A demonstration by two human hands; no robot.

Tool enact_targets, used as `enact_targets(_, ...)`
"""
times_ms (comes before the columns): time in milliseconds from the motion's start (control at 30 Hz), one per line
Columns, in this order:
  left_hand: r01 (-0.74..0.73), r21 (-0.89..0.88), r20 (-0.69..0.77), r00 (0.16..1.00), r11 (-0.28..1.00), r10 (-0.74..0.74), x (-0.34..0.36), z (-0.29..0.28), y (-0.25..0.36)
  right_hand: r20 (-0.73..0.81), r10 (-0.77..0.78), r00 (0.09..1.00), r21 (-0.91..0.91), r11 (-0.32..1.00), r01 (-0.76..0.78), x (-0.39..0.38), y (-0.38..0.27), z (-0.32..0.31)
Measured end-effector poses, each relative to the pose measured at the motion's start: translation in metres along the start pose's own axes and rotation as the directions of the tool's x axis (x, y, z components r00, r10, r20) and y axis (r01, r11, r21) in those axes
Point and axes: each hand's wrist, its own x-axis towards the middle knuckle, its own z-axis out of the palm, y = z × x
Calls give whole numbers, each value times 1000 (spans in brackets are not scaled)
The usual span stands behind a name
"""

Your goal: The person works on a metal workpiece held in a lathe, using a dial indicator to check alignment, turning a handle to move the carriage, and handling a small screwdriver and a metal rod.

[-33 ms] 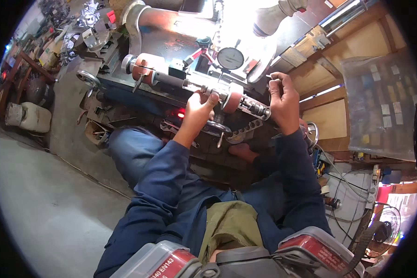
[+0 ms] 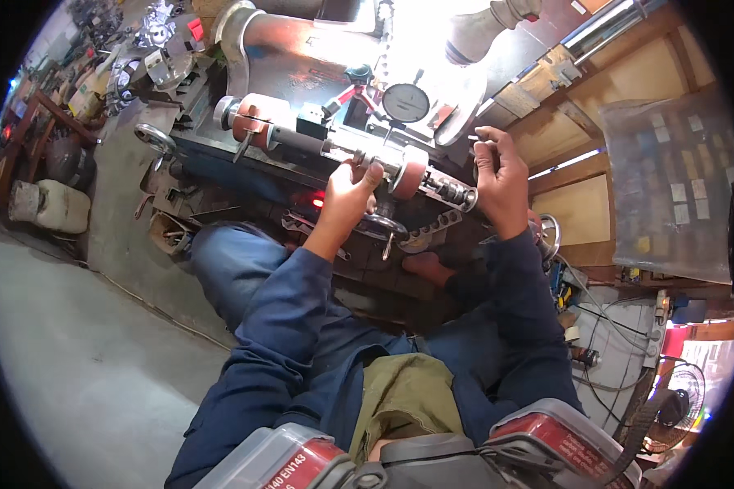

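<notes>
1. my left hand reaches up to the steel shaft lying across the machine; thumb and fingers curl on its underside, touching it, though i cannot tell whether they truly clamp it.
2. the shaft carries two reddish rollers, one just right of my left hand, one well to its left.
3. my right hand stands beyond the shaft's threaded end, fingers half bent around something too small to make out.
4. a dial gauge sits just above the shaft.
5. risk, as i judge it: if the shaft turns or shifts, my fingertips could be pinched, and a knock would upset the gauge.
</notes>
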Motion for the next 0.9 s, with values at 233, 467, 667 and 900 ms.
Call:
enact_targets(233, 140, -104, 78, 988, 985, -132, -19, -8, 28, 81, -20, 997, 38, 999, 17, -5, 2, -12)
enact_targets(467, 354, -334, 246, 928, 874, -281, -15, -29, 26, 244, -140, 960, 70, 990, 126, 1, 10, -5)
enact_targets(667, 404, -412, 326, 902, 817, -282, -19, -31, 27, 292, -160, 943, 69, 987, 146, 4, 20, 3)
enact_targets(900, 318, -348, 277, 934, 882, -227, -18, -30, 24, 323, -235, 917, -37, 965, 261, 13, 25, 8)
